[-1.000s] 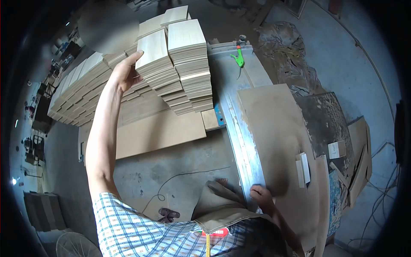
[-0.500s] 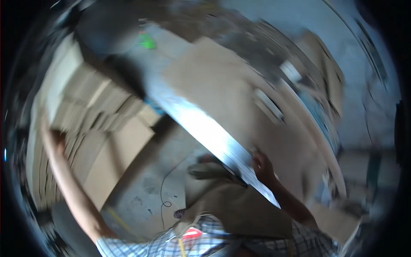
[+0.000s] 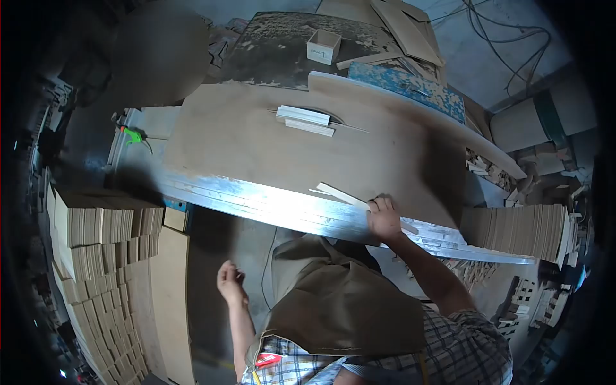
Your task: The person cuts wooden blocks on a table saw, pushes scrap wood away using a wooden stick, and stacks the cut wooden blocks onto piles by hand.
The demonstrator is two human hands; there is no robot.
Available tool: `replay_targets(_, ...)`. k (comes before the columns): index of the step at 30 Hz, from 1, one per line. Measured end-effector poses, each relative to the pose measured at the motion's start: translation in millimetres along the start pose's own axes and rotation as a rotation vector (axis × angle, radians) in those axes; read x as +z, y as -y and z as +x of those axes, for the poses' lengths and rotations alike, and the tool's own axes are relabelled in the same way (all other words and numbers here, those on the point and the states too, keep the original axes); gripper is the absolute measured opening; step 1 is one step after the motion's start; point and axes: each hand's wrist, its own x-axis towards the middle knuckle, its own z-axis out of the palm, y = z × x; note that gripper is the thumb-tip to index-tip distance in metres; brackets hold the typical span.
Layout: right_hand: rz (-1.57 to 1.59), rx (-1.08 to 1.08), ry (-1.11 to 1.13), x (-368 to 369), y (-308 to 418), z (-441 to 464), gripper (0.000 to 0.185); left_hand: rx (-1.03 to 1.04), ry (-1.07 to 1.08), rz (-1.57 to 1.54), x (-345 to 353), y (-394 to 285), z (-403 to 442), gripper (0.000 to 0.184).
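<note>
My left hand (image 3: 231, 282) hangs in the air left of my apron, its fingers loosely bent and apart, holding nothing visible. Over the metal rail (image 3: 276, 206) at the board's near edge is my right hand (image 3: 384, 219), with its fingers curled down on a thin wooden strip (image 3: 343, 194). Part of that strip is hidden under the hand. Farther back, pale wooden pieces (image 3: 305, 117) lie beside a dark curved slot on the wide brown board (image 3: 237, 138).
Stacked panels (image 3: 102, 231) stand at the left; another stack (image 3: 520, 231) is at the right. A green air gun (image 3: 133, 135) lies at the table's left end. Behind are a small box (image 3: 323, 47) and a blue flaking board (image 3: 410, 91). Cables lie at upper right.
The view has swung right. My left hand has left the panel stack and come down nearer my body. My right hand stays at the rail, now with a strip under it.
</note>
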Motion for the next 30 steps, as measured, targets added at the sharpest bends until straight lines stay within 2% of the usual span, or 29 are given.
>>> replay_targets(3,0.170,0.025,0.019,-6.0,24.7,27.2,0.032,0.032,0.244,0.168,29.6,3.5,-25.6,0.018)
replay_targets(4,0.155,0.011,0.295,-5.0,35.0,43.4,0.032,0.035,0.242,0.169,31.1,5.5,-26.8,0.018)
replay_targets(7,0.536,0.195,0.256,-34.1,107.5,96.8,0.028,0.024,0.336,0.244,34.5,8.6,-8.9,0.018)
replay_targets(8,0.671,0.132,0.123,-13.0,121.7,113.7,0.030,0.001,0.352,0.280,34.1,9.1,-0.8,0.017)
replay_targets(10,0.845,0.247,0.100,-3.8,161.4,157.8,0.028,-0.020,0.405,0.330,35.0,2.4,14.1,0.016)
replay_targets(13,0.841,0.268,-0.013,51.1,190.0,209.5,0.031,-0.006,0.486,0.428,37.6,-17.0,35.3,0.016)
replay_targets(16,0.936,0.485,-0.055,80.4,192.8,233.7,0.030,0.005,0.468,0.454,34.3,-30.1,55.5,0.016)
replay_targets(21,0.980,0.564,-0.131,74.1,161.0,188.2,0.030,-0.033,0.481,0.459,29.2,-28.6,83.3,0.019)
replay_targets(23,1.213,0.666,-0.128,48.0,143.6,155.0,0.032,-0.067,0.513,0.518,29.3,-23.0,90.6,0.021)
replay_targets(26,1.254,0.718,-0.099,53.6,72.0,92.5,0.031,-0.080,0.598,0.542,35.5,-14.3,102.5,0.022)
replay_targets(28,1.055,0.753,-0.201,15.8,18.8,56.4,0.031,-0.088,0.651,0.550,44.8,-12.0,106.5,0.021)
replay_targets(30,1.025,0.822,-0.394,49.9,-91.1,17.2,0.032,-0.055,0.700,0.574,57.2,-16.0,106.6,0.021)
